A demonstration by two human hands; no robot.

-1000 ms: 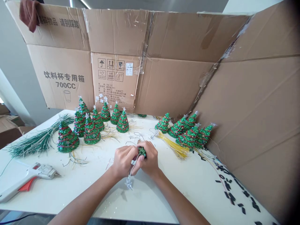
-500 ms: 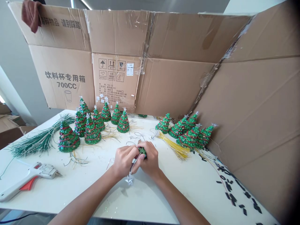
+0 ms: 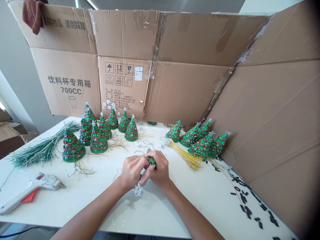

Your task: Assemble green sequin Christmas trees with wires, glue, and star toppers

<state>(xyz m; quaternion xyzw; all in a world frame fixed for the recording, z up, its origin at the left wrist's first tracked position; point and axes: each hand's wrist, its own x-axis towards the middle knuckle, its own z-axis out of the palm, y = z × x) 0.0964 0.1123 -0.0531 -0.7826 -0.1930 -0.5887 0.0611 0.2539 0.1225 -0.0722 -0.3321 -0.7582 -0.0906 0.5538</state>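
Observation:
My left hand [image 3: 132,169] and my right hand [image 3: 160,169] meet above the middle of the white table, fingers closed. Between them shows a small green piece [image 3: 151,161], gripped by my right hand; most of it is covered by my fingers. From the left fingertips a thin wire [image 3: 140,176] runs down, pinched there, with a clear star [image 3: 138,190] hanging at its lower end. Just beyond my hands, more thin wires [image 3: 149,144] with small clear stars lie on the table.
Several green beaded Christmas trees [image 3: 99,138] stand at the left, and more trees [image 3: 202,146] lean at the right. A glue gun [image 3: 32,191], green wire strands [image 3: 41,148], a yellow wire bundle [image 3: 186,156] and black scraps [image 3: 247,210] lie about. Cardboard walls [image 3: 185,90] enclose the back and right.
The star below my left hand has turned slightly on its wire. Both hands keep nearly the same place and grip.

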